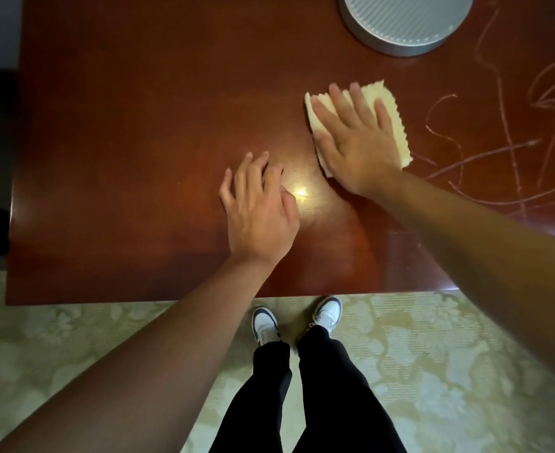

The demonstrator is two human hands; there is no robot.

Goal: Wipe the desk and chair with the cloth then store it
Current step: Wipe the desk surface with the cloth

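A pale yellow folded cloth (pixel 394 116) lies flat on the dark red-brown wooden desk (pixel 139 142), right of centre. My right hand (pixel 354 138) lies flat on top of the cloth with fingers spread, pressing it to the desk. My left hand (pixel 260 207) rests on the bare desk surface to the left of the cloth, fingers loosely apart, holding nothing. No chair is in view.
A round grey ribbed object (pixel 403 21) stands at the desk's far edge. Thin reddish scratch-like lines (pixel 498 152) mark the desk's right side. The near desk edge (pixel 139 300) meets a pale patterned carpet (pixel 73 338), where my legs and shoes (pixel 264 325) stand.
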